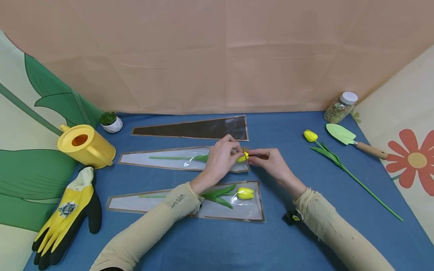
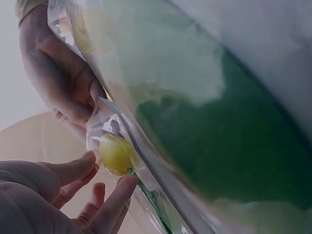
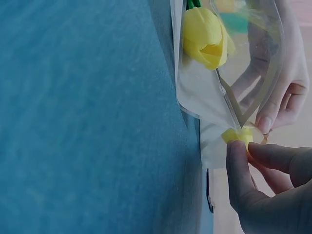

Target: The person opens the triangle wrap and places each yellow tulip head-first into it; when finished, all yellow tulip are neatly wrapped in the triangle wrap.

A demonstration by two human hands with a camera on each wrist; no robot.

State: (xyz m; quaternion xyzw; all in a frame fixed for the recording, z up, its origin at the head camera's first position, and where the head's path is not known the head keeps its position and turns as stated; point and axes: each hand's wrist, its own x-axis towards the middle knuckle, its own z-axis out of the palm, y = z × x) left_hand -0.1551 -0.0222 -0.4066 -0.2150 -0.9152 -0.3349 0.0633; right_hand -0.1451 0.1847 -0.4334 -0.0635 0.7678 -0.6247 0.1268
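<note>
A yellow tulip (image 1: pixel 242 157) lies in the middle clear-fronted flower sleeve (image 1: pixel 135 158), its bud at the wide end and its stem pointing left. At that end my left hand (image 1: pixel 222 156) pinches the sleeve's edge beside the bud, hiding part of the leaves. Facing it, my right hand (image 1: pixel 272 163) pinches the edge from the right with thumb and fingertips. In the left wrist view, the bud (image 2: pixel 116 155) shows through the film between both hands. Closer to me, a second sleeve (image 1: pixel 244 212) holds another yellow tulip (image 1: pixel 245 193), partly covered by my left forearm.
Behind lies a dark sleeve (image 1: pixel 203 128). To the left are a yellow watering can (image 1: pixel 98 145), a potted succulent (image 1: pixel 112 124) and a yellow-black glove (image 1: pixel 69 214). On the right lie a loose tulip (image 1: pixel 352 173), a trowel (image 1: pixel 342 133) and a white-lidded jar (image 1: pixel 339 109).
</note>
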